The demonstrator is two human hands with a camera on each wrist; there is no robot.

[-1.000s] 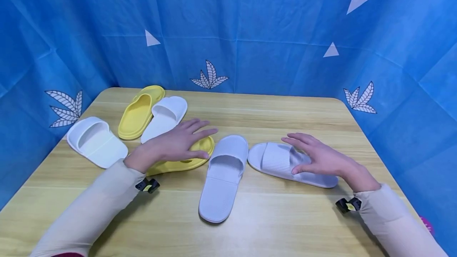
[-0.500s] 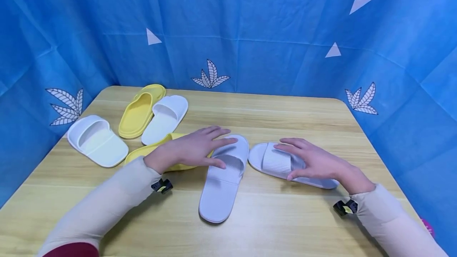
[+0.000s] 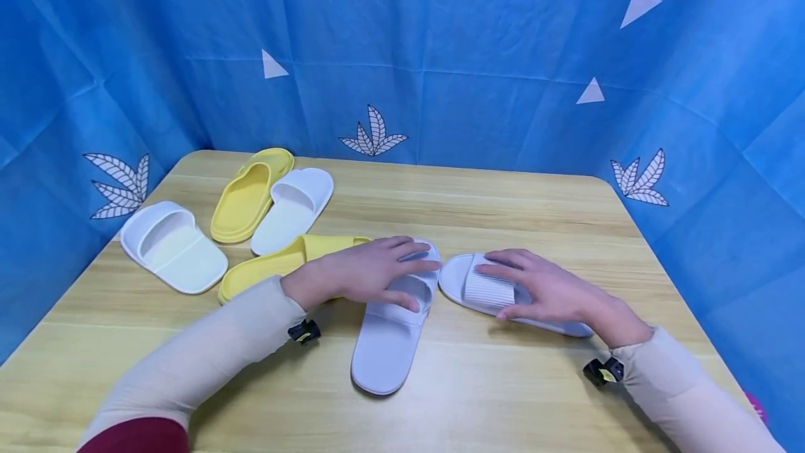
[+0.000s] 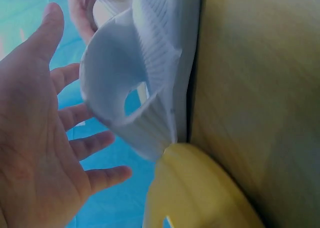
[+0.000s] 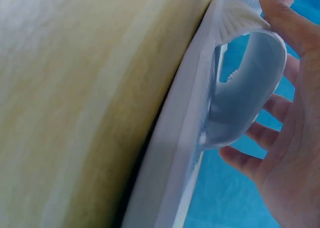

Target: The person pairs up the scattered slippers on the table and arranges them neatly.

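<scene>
A pale grey slide slipper (image 3: 385, 358) lies on the wooden table with its toe pointing away. My left hand (image 3: 371, 272) hovers over its strap, fingers spread; in the left wrist view the palm faces the raised strap (image 4: 112, 73). To the right lies a matching slipper (image 3: 489, 292), turned sideways with its toe to the left. Over its strap is my right hand (image 3: 550, 290), fingers loosely bent and spread around the strap (image 5: 255, 88), thumb close to its near side. A yellow slipper (image 3: 267, 270) sits under my left wrist, partly hidden by it.
At the back left lie a second yellow slipper (image 3: 242, 201) and a white slipper (image 3: 292, 212) side by side. Another white slipper (image 3: 179, 254) rests by the table's left edge. A blue curtain (image 3: 478, 54) surrounds the wooden table (image 3: 503, 397).
My left hand has moved right, from above the yellow slipper to above the grey slipper's strap. My right hand has shifted slightly left along its slipper. The slippers have stayed put.
</scene>
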